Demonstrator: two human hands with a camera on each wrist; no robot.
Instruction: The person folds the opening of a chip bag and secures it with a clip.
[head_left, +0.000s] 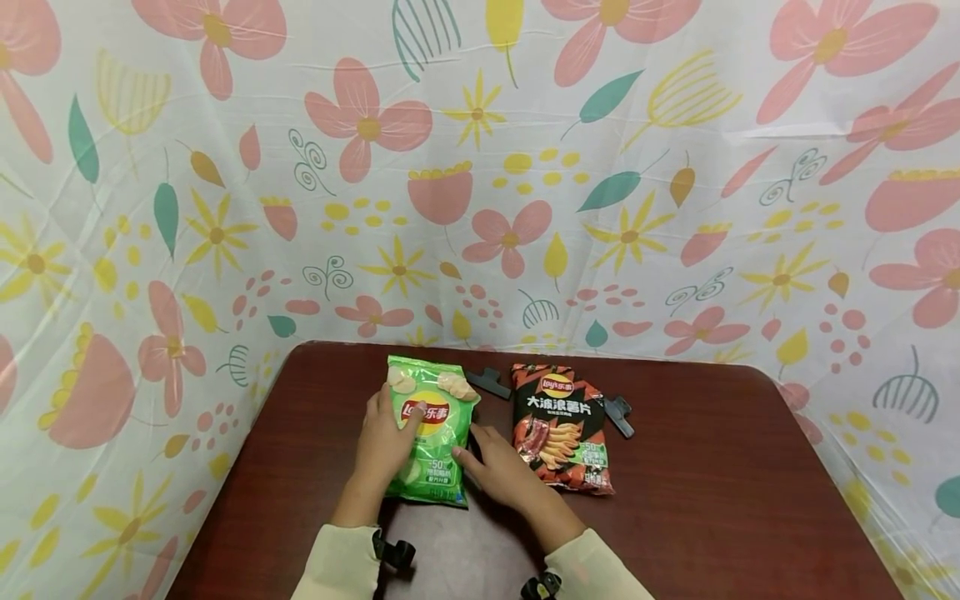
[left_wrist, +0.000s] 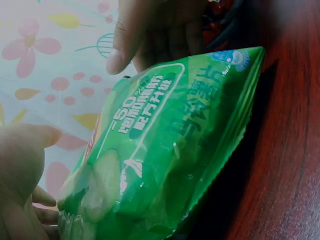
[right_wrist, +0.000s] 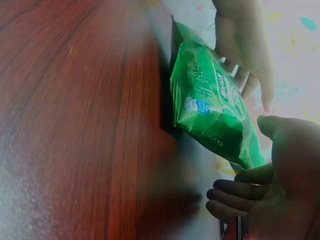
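A green Lay's chip bag (head_left: 431, 433) lies face up on the table, its lower end toward me. At its left side is my left hand (head_left: 384, 435), fingers along the edge and thumb reaching over the front. In the left wrist view that thumb (left_wrist: 47, 135) stands off the film. My right hand (head_left: 498, 468) is at the bag's right edge, fingertips against its side. The right wrist view shows the right thumb (right_wrist: 267, 125) spread apart from the green bag (right_wrist: 210, 95), with the fingers loosely bent beneath its edge.
Right of my right hand lies a black and red Lay's chip bag (head_left: 562, 429). One dark clip (head_left: 489, 382) sits between the bags, another clip (head_left: 619, 415) at the red bag's right. The dark red wooden table (head_left: 712, 500) ends at a flowered cloth (head_left: 510, 208) behind.
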